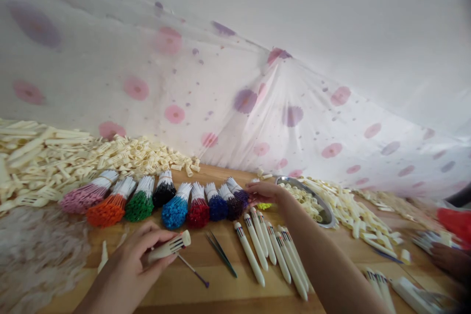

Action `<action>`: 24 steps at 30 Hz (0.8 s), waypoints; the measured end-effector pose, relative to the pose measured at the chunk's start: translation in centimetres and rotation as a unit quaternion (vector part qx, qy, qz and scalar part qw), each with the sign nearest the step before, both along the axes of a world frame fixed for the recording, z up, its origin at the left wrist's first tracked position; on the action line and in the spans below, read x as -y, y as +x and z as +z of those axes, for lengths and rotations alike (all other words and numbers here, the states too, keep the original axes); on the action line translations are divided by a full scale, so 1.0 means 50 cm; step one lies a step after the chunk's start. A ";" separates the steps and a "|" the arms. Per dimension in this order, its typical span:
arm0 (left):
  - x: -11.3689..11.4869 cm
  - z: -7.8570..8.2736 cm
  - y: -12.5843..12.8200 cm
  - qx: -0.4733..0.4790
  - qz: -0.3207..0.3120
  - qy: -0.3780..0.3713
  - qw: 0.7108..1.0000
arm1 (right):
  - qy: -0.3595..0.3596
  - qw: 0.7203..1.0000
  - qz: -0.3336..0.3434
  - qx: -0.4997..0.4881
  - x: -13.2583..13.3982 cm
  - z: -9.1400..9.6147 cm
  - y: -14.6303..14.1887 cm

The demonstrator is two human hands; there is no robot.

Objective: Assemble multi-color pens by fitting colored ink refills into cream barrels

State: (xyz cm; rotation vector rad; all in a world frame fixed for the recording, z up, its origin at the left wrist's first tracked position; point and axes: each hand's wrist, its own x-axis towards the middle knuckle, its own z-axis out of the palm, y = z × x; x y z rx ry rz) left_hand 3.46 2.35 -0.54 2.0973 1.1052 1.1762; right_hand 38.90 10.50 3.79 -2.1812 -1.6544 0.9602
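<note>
My left hand (142,260) is closed around a cream pen barrel (170,247) with dark slots near its end. A thin white refill with a purple tip (196,274) sticks out below that hand; whether it is held or lies on the table I cannot tell. My right hand (263,192) reaches to the back of the table, fingers loosely apart beside the dark purple refill bundle (239,195). It partly covers a yellow refill bundle (264,205). Tweezers (222,254) lie between my hands, left of several cream multicolour pens (250,255).
Bundled refills in pink (83,199), orange, green, black, blue and red line the back. Cream pen parts (121,154) are heaped at left; a metal tray (324,206) holds more. A patterned plastic sheet (221,108) hangs behind. Another person's hand (451,257) is at far right.
</note>
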 end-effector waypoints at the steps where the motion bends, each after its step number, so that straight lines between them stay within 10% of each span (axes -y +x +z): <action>1: 0.001 0.001 0.000 0.005 -0.001 0.000 1.000 | -0.012 1.000 0.013 -0.015 0.005 -0.005 0.004; 24: 0.002 -0.011 -0.002 0.012 -0.003 -0.007 1.000 | 0.071 0.997 0.002 -0.008 0.048 -0.067 0.046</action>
